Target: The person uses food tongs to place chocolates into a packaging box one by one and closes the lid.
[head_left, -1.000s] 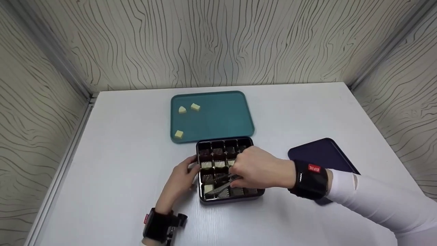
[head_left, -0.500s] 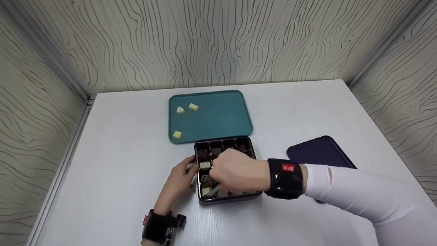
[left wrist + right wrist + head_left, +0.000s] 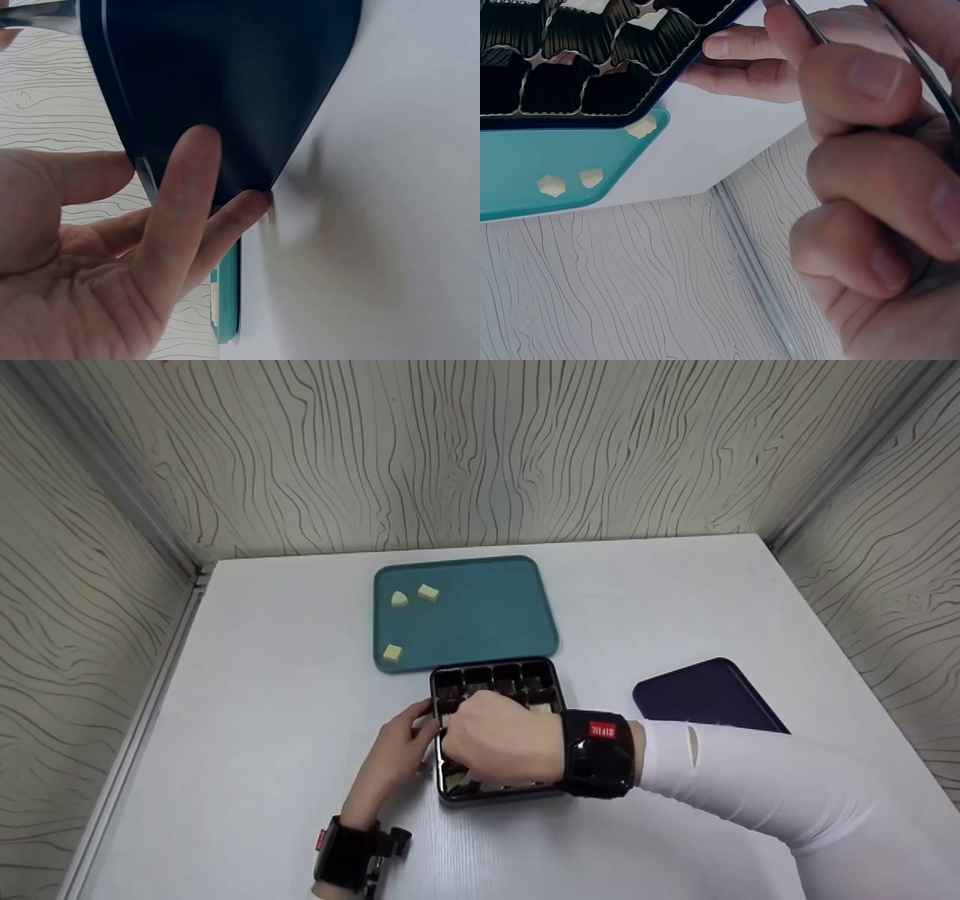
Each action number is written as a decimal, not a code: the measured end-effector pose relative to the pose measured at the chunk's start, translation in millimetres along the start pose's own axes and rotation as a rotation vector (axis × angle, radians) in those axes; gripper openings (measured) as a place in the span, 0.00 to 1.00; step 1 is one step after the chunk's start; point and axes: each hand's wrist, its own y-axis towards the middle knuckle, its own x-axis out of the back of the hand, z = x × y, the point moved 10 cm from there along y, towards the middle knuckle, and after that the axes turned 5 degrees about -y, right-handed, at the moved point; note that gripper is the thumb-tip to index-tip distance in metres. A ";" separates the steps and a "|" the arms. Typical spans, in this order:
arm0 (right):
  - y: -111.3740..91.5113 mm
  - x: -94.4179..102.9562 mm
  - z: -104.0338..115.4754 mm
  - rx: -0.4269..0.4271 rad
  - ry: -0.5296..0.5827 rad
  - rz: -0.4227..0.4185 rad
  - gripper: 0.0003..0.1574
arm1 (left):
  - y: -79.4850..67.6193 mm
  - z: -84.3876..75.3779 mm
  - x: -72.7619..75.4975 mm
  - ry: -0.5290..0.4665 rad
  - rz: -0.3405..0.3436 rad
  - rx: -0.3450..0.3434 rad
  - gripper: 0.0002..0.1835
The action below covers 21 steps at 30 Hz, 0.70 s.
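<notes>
A dark box (image 3: 502, 797) divided into small compartments stands on the table, with dark and pale chocolate-like pieces in its cells. My left hand (image 3: 397, 750) touches its left side, thumb near the rim and fingers against the outer wall (image 3: 225, 90). Over the box, my right hand (image 3: 502, 739) grips metal tweezers (image 3: 921, 66) between thumb and curled fingers. In the head view this hand covers much of the box and most of the tweezers. A pale piece (image 3: 454, 780) shows in the front left cell, just beside the right hand.
Behind the box lies a teal tray (image 3: 487, 607) bearing pale pieces (image 3: 428, 592) toward its left side. A dark purple tray or lid (image 3: 697, 694) lies to the right, partly under the right sleeve. Patterned walls bound the white table (image 3: 262, 660).
My right hand has moved left across the box with the tweezers, hiding more cells on the left and uncovering some on the right. The left hand stays against the box.
</notes>
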 end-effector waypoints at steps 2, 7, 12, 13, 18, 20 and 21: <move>1.0 -1.0 2.4 0.011 -0.022 -0.001 0.12 | 0.0 0.2 0.0 -0.008 0.001 0.001 0.27; 1.0 -3.7 4.0 0.014 -0.016 0.000 0.08 | -0.3 -1.3 0.5 -0.002 -0.002 -0.015 0.26; -0.9 -3.7 3.5 0.006 -0.007 -0.007 0.09 | -0.5 -0.4 0.2 -0.005 -0.001 -0.011 0.27; -1.3 -4.0 3.2 0.005 -0.004 -0.003 0.09 | -0.5 -0.1 0.0 -0.006 0.000 -0.009 0.27; -5.2 -5.5 0.0 -0.012 0.025 0.025 0.13 | -0.3 -0.6 0.5 0.022 -0.012 -0.006 0.26; -8.2 -4.8 -2.2 -0.020 0.045 0.029 0.14 | -0.2 -1.0 0.9 0.031 -0.019 -0.004 0.26; -10.1 -4.1 -3.6 -0.024 0.058 0.030 0.15 | -0.1 -1.1 0.6 0.032 -0.019 -0.004 0.26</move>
